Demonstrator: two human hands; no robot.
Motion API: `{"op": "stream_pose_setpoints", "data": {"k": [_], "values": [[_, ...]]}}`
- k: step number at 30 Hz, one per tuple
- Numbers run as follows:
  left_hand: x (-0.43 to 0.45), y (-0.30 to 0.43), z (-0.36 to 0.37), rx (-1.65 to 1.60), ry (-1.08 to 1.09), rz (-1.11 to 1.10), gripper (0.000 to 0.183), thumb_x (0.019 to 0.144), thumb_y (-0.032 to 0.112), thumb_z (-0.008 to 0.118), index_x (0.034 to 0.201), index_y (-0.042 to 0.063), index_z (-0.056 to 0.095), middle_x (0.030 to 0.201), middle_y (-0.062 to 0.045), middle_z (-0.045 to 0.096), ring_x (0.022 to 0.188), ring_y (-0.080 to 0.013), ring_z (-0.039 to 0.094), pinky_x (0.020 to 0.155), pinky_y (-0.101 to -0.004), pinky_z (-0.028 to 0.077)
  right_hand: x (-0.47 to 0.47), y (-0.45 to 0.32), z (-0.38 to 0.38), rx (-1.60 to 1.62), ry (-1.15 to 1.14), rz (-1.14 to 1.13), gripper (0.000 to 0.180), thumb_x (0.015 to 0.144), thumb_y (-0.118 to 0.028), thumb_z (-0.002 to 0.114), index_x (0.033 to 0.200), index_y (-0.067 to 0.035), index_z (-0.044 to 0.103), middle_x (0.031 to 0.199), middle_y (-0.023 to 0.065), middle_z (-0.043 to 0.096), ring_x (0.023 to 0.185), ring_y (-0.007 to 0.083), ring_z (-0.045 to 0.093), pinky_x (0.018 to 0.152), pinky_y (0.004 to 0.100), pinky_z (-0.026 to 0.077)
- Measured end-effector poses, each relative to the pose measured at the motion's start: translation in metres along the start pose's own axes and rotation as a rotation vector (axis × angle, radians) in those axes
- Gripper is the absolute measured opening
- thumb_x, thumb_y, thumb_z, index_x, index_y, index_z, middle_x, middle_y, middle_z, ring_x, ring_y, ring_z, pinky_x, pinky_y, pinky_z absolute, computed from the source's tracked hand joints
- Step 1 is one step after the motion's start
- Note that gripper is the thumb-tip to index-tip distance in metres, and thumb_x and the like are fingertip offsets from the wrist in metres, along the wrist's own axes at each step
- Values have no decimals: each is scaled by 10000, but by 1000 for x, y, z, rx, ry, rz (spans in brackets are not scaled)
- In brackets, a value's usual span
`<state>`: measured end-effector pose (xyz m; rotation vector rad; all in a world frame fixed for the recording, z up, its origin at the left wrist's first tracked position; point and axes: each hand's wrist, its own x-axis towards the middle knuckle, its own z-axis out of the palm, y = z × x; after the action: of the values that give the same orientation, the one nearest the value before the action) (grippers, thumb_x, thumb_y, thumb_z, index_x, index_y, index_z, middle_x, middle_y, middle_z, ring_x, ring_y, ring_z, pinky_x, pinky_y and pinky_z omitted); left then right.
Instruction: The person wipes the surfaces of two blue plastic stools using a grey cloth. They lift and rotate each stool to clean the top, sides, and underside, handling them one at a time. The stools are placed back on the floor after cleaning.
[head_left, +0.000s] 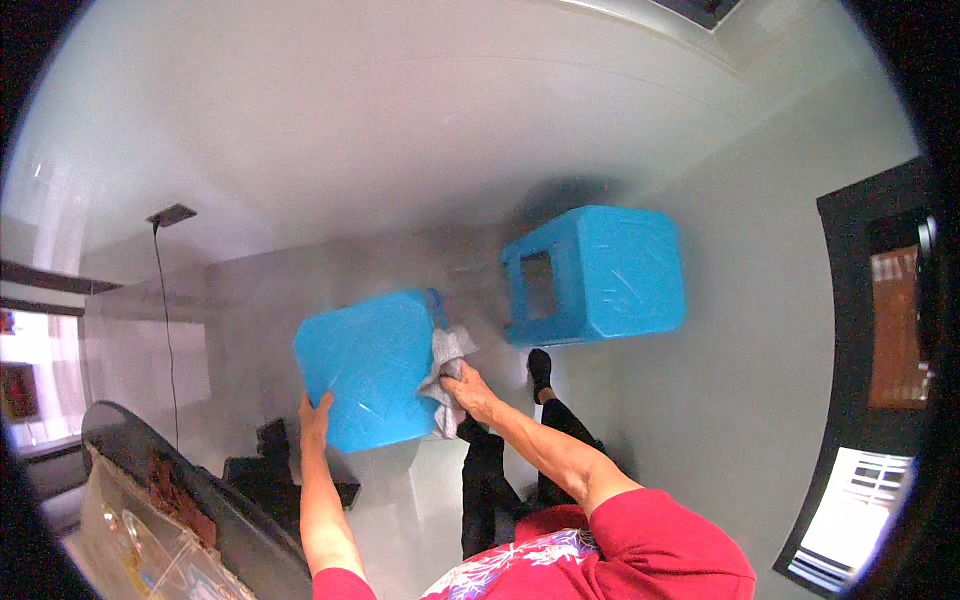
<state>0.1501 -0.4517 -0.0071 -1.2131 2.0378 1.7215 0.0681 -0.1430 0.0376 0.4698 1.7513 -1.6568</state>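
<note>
Before me is a blue plastic stool (367, 367) with a flat, scuffed square top. My left hand (315, 421) grips its left edge, thumb on the upper face and fingers on the side. Bunched in my right hand (474, 391) is a light grey cloth (452, 345), pressed against the stool's right edge and side. Part of the cloth hangs down along that side. A second blue plastic stool (634, 274) stands apart to the right, with a rectangular opening in its side facing the first one. Whether the first stool's legs touch the floor cannot be seen.
A dark rounded tabletop (127, 431) with a clear plastic cover (161, 555) takes up the lower left. A black cord (166, 322) hangs from a wall outlet (172, 215). My shod foot (539, 371) is close to the second stool. A dark-framed panel (840, 315) stands at the right.
</note>
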Motion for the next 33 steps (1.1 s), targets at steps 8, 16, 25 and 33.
{"op": "stream_pose_setpoints", "data": {"k": [8, 16, 25, 33], "values": [[30, -11, -28, 279, 404, 106, 679, 756, 211, 655, 1297, -5, 306, 1265, -191, 396, 1152, -307, 391, 955, -409, 324, -29, -58, -69, -281, 107, -116, 389, 708, -136, 542, 1077, -12, 551, 1012, 132, 607, 935, 243, 561, 827, 343, 433], [-2, 30, 142, 442, 330, 510, 673, 683, 130, 673, 1258, 13, 342, 1238, -198, 352, 1153, -349, 329, 976, -441, 265, 34, -5, -167, -1050, 1001, -408, 510, 665, -154, 647, 1148, -95, 498, 1208, 187, 428, 1066, 367, 427, 834, 449, 373], [-71, 122, 376, 174, -205, 346, 700, 730, 212, 652, 1290, -13, 296, 1250, -225, 339, 1144, -342, 368, 958, -400, 315, 80, -66, -253, -1272, 833, -515, 466, 735, -159, 570, 1193, -168, 486, 1286, 128, 393, 1096, 337, 426, 844, 504, 315], [-67, 84, 447, 186, -375, 452, 906, 685, 298, 679, 1342, -46, 158, 1314, -259, 286, 1190, -377, 333, 989, -428, 290, 128, -92, -390, -1030, 1352, -261, 456, 769, -217, 582, 1205, -156, 460, 1234, 140, 432, 1072, 358, 436, 780, 548, 364]]}}
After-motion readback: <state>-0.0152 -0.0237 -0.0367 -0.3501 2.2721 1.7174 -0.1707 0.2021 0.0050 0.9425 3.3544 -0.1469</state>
